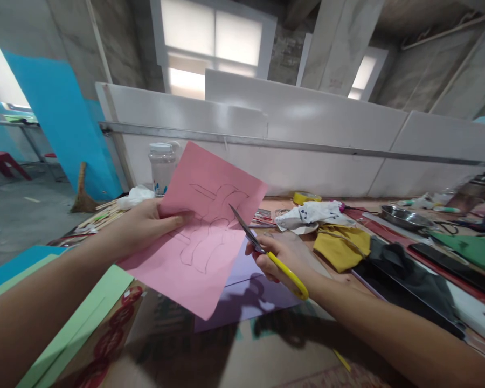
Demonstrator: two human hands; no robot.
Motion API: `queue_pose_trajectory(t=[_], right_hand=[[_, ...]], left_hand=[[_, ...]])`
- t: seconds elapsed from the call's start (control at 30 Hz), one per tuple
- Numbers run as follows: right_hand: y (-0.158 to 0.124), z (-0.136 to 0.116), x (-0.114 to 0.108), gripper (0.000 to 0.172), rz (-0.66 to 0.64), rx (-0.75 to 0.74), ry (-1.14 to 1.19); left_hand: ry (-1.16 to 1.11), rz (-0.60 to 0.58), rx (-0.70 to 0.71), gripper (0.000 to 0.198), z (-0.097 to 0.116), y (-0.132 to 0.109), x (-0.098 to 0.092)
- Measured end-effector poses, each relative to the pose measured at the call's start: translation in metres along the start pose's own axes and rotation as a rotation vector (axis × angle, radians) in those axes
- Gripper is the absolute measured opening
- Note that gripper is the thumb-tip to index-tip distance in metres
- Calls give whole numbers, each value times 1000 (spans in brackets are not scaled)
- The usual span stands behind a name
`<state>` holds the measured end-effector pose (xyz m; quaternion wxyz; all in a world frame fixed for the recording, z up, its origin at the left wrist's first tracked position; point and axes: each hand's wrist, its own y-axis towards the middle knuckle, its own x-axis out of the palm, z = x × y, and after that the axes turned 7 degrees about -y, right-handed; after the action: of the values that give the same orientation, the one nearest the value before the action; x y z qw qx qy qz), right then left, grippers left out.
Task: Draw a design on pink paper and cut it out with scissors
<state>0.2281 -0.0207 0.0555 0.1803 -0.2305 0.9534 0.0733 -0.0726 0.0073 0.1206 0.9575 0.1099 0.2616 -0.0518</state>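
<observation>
Table (pixel 226 350), cluttered. Nearest, lower left: two green sheets (pixel 92 307) overlapping, one blue sheet (pixel 16 264) beside them. One purple sheet (pixel 246 296) lies flat at mid-table, below the hands. Two hands, one person. Left hand (pixel 145 223): thumb on top and fingers beneath, pinching the left edge of one pink sheet (pixel 202 237), which is held in the air above the table, tilted, and bears one pencilled outline. Right hand (pixel 283 256): fingers closed through the yellow loops of one pair of scissors (pixel 267 253), with the blades pointing up-left and the tip over the pink sheet's right part, close to the outline; whether the blades are parted cannot be told. Right of the hands: one yellow cloth (pixel 341 248) touching one black cloth (pixel 404 269). Beyond these: one white spotted cloth (pixel 311 213), one tape roll (pixel 306 197), one metal bowl (pixel 406 216). Far left: one lidded jar (pixel 161 167), one broom (pixel 82 196), one red stool (pixel 0 164).
</observation>
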Motion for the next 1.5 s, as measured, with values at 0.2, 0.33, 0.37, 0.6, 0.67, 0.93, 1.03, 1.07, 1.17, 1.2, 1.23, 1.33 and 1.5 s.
queue_pose_trajectory(t=[0.2, 0.33, 0.37, 0.6, 0.67, 0.93, 1.03, 1.07, 1.17, 1.2, 1.23, 1.33, 1.5], right_hand=[[-1, 0, 0, 51, -4, -7, -18], [-1, 1, 0, 52, 3, -6, -36], [-1, 1, 0, 52, -1, -9, -32], [0, 0, -1, 47, -22, -5, -54], [-1, -2, -1, 39, -6, -15, -105], [-2, -4, -3, 31, -3, -16, -170], [-2, -1, -3, 26, 0, -18, -171], [-1, 0, -3, 26, -5, -18, -164], [-2, 1, -3, 35, -25, -32, -110], [-2, 0, -2, 38, -32, -29, -101], [-2, -1, -2, 40, -36, -22, -97], [-2, -3, -2, 38, -41, -5, -103], [-1, 1, -1, 31, -27, -16, -111]], left_hand=[[-50, -30, 2, 41, -8, 2, -3], [-17, -33, -38, 45, -5, -2, -5], [-1, -36, -42, 44, -3, -3, -5], [-20, -79, -21, 41, 4, -4, -6], [-72, -98, -30, 40, 3, -4, -6], [-203, -142, -65, 35, -6, -2, -8], [-193, -151, -69, 34, -5, -2, -9], [-187, -154, -69, 34, -4, -2, -9], [-205, -163, -68, 33, -2, -3, -9], [-213, -166, -78, 33, -1, -3, -9], [-222, -166, -87, 33, -1, -3, -8], [-255, -163, -102, 33, -3, -3, -8], [-229, -158, -111, 33, 4, -5, -6]])
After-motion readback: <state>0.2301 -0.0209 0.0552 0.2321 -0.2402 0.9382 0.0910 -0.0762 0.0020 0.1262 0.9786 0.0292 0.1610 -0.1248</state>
